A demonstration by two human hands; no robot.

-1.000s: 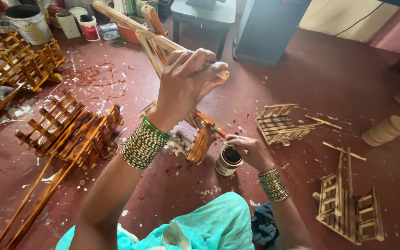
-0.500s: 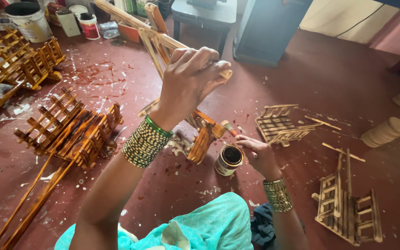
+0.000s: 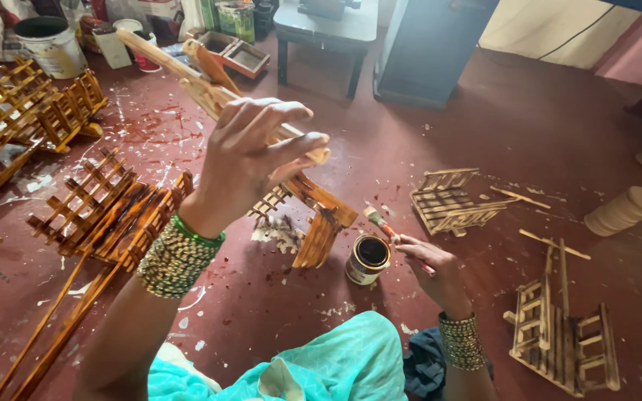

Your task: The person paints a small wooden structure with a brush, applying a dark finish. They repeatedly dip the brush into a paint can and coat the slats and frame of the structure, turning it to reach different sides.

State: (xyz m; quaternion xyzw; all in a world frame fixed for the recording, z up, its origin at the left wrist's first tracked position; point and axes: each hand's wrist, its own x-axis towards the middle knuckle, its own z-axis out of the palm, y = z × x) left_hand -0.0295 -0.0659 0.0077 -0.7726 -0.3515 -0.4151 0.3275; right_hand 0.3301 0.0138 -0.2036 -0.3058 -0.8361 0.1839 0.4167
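white bucket [image 3: 52,46], far-left floor edge, contents dark and unclear. left hand [image 3: 250,152] clamped around wooden slatted frame [image 3: 291,186], raised above floor centre, its top cut off by the hand. open varnish tin [image 3: 368,259], dark liquid inside. right hand [image 3: 432,263] pinches paintbrush [image 3: 382,224] beside tin.

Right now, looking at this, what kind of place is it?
Probably a small craft workshop with the work done on the floor. Stained wooden racks lie across the paint-spattered red floor, and the right hand holds a brush beside an open tin of dark stain.
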